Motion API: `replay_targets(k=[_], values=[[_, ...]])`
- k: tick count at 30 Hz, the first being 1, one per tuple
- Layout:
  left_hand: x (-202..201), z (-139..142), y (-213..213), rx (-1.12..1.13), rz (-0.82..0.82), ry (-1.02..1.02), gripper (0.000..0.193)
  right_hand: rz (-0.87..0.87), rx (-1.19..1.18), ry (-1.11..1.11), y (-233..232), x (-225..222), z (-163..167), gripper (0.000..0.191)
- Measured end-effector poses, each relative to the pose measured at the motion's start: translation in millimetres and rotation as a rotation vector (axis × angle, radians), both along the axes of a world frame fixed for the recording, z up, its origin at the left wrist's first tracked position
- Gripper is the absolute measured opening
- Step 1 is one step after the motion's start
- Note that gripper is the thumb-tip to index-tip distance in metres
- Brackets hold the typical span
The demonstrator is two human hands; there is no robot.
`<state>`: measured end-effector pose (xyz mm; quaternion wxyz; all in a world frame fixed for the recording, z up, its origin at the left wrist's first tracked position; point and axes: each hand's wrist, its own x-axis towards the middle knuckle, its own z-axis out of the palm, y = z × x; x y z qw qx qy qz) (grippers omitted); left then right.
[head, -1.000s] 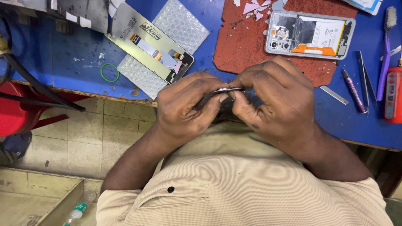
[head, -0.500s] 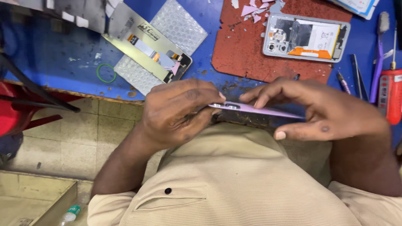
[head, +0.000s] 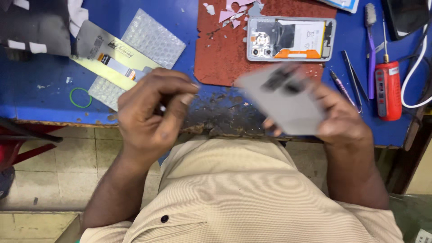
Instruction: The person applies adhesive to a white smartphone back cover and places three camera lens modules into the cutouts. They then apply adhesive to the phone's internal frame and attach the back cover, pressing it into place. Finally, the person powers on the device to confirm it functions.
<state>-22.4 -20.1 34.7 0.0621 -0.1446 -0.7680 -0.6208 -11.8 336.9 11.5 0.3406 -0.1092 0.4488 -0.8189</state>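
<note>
Blurring, the grey panel (head: 288,101) hides right hand (head: 339,119) gripping it; left hand (head: 150,112) pinches something unseen.

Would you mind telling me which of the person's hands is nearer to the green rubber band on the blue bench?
Left. The left hand is just right of the green band; the right hand, holding a grey panel, is far across the bench.

Single head view, from above my chest, facing straight down, close on my hands; blue tabletop (head: 36,99) fills the upper frame.
</note>
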Motion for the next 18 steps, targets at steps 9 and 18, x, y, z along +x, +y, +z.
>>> replay_targets(k=[9,18], values=[[-35,-17,47,-0.329,-0.197,0.211,0.026,-0.600,-0.246,0.087,89,8,-23,0.075],[-104,-23,142,-0.850,-0.330,0.515,0.072,-0.710,-0.215,0.126,105,24,-42,0.077]])
